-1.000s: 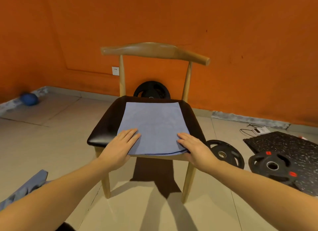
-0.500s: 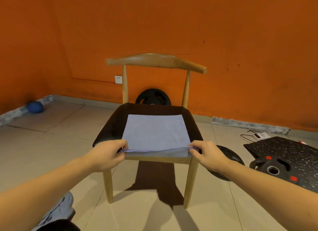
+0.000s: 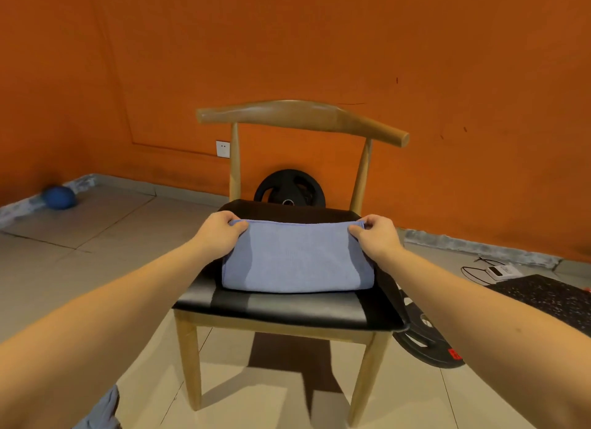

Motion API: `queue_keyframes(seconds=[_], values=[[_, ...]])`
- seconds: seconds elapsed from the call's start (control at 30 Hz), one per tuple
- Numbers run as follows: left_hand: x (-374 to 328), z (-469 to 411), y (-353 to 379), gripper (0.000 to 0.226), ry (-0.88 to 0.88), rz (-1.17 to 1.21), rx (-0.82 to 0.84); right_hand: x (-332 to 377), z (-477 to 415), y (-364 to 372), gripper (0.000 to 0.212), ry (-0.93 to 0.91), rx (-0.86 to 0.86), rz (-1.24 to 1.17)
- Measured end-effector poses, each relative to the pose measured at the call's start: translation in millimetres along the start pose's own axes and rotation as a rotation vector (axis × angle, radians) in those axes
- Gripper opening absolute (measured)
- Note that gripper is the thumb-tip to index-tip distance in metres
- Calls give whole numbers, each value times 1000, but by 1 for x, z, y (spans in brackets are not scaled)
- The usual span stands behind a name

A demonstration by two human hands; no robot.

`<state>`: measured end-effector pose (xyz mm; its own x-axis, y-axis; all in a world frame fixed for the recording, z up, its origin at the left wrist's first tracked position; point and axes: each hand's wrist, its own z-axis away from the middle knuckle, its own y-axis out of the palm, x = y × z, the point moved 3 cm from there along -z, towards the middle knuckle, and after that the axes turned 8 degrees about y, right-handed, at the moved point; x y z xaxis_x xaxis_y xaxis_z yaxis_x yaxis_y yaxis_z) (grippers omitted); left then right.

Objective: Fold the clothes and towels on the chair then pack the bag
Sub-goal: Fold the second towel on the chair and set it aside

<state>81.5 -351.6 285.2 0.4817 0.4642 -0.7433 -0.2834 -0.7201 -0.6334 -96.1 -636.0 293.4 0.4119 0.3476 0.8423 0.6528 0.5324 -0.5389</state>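
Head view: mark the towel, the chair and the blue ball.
towel (image 3: 297,262), head view, middle of its folded upper layer.
chair (image 3: 300,113), head view, middle of the wooden top rail.
blue ball (image 3: 59,197), head view, its centre.

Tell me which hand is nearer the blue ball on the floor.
Left. The left hand pinches the towel at its left corner, toward the blue ball; the right hand pinches the opposite corner, farther away.

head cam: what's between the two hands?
Only the blue towel. Its far edge runs from the left hand to the right hand, each pinching a corner, over the black chair seat. The head view shows this.
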Motion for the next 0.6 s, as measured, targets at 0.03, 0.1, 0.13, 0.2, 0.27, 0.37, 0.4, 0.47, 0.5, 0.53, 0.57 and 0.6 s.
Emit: queue_keyframes(seconds=[0.03, 0.1, 0.13, 0.2, 0.27, 0.37, 0.4, 0.47, 0.5, 0.53, 0.57, 0.6], values=[[3, -12, 6, 27, 5, -42, -7, 0, -11, 6, 19, 8, -7, 24], [11, -30, 17, 22, 14, -134, -17, -3, -31, 18, 21, 28, -23, 75], [14, -38, 22, 21, 21, -185, -19, -6, -41, 23, 21, 38, -30, 102], [22, -50, 31, 20, 34, -288, -20, -12, -57, 31, 18, 63, -32, 141], [28, -58, 38, 19, 45, -362, -20, -18, -69, 38, 18, 76, -36, 169], [36, -63, 46, 20, 52, -432, -20, -23, -76, 46, 21, 62, -48, 235], [38, -64, 49, 20, 51, -447, -23, -25, -77, 48, 21, 63, -48, 256], [38, -63, 52, 22, 51, -465, -32, -27, -77, 50, 18, 66, -43, 285], [36, -62, 51, 24, 50, -474, -43, -26, -77, 50, 16, 67, -41, 291], [34, -60, 49, 27, 62, -496, -67, -22, -75, 48, 19, 69, -46, 304], [30, -58, 46, 32, 92, -535, -97, -18, -73, 46, 27, 66, -62, 345], [25, -54, 45, 36, 140, -575, -125, -13, -69, 43, 37, 43, -85, 419]])
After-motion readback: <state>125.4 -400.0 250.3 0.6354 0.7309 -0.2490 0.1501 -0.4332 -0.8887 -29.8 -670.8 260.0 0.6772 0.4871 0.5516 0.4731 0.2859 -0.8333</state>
